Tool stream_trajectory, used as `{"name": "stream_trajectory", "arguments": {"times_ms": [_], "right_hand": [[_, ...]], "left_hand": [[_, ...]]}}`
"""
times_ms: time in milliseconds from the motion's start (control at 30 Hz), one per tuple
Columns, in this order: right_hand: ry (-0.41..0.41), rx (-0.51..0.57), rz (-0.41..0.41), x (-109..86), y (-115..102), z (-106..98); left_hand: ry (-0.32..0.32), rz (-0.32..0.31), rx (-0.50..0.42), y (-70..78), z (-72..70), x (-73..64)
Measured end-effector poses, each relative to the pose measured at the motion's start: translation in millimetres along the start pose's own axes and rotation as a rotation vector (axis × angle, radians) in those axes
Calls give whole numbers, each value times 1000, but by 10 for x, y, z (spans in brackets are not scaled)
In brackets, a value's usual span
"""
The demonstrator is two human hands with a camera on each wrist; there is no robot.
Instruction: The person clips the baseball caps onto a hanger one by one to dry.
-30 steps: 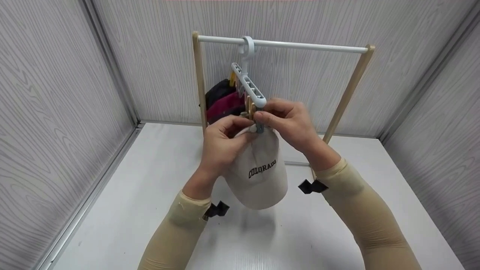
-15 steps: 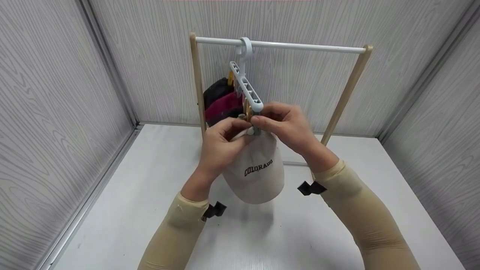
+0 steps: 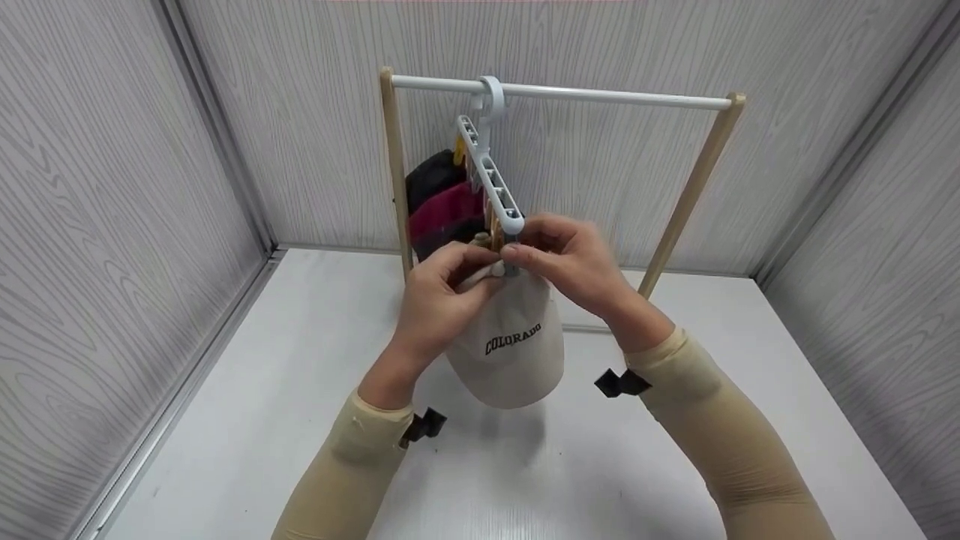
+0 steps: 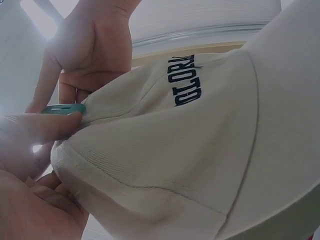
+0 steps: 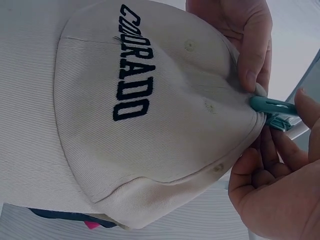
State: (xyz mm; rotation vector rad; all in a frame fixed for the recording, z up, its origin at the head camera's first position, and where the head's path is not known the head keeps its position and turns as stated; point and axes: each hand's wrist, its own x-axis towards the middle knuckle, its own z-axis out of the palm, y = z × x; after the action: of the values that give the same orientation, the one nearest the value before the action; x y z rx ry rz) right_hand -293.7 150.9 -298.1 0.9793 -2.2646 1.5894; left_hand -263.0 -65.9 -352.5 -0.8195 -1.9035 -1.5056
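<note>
A cream baseball cap [image 3: 517, 367] lettered COLORADO hangs brim down at the near end of a pale hanger [image 3: 495, 184]. My left hand [image 3: 439, 296] pinches the top of its crown, the fabric bunched between thumb and fingers. From the other side my right hand [image 3: 581, 262] pinches a teal clothespin [image 5: 272, 106] below the hanger's end. In the right wrist view the clothespin's tip lies on the gathered crown fabric, beside the left thumb. How far its jaws close over the fabric is unclear.
The hanger hooks over a white rail [image 3: 615, 95] with wooden legs [image 3: 694, 191]. Behind the cream cap hang a maroon cap [image 3: 446, 210] and a black cap [image 3: 435, 180], with a yellow clothespin [image 3: 459, 152] by the black one. A white table [image 3: 337, 322] lies below.
The hanger's near end has dipped while its far end has risen slightly. Both hands have come down a little with it. The cream cap has shifted slightly left; both grips look the same.
</note>
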Motion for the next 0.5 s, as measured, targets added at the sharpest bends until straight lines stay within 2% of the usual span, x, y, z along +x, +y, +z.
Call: {"name": "stream_trajectory", "arguments": {"times_ms": [300,500], "right_hand": [[8,-58,-84,-152,164,-61],[44,-113,-99,-334,380,-149]], "left_hand": [[-18,-12,56,-66,-67,-109],[24,-16,92,-120,-193,-205]]}}
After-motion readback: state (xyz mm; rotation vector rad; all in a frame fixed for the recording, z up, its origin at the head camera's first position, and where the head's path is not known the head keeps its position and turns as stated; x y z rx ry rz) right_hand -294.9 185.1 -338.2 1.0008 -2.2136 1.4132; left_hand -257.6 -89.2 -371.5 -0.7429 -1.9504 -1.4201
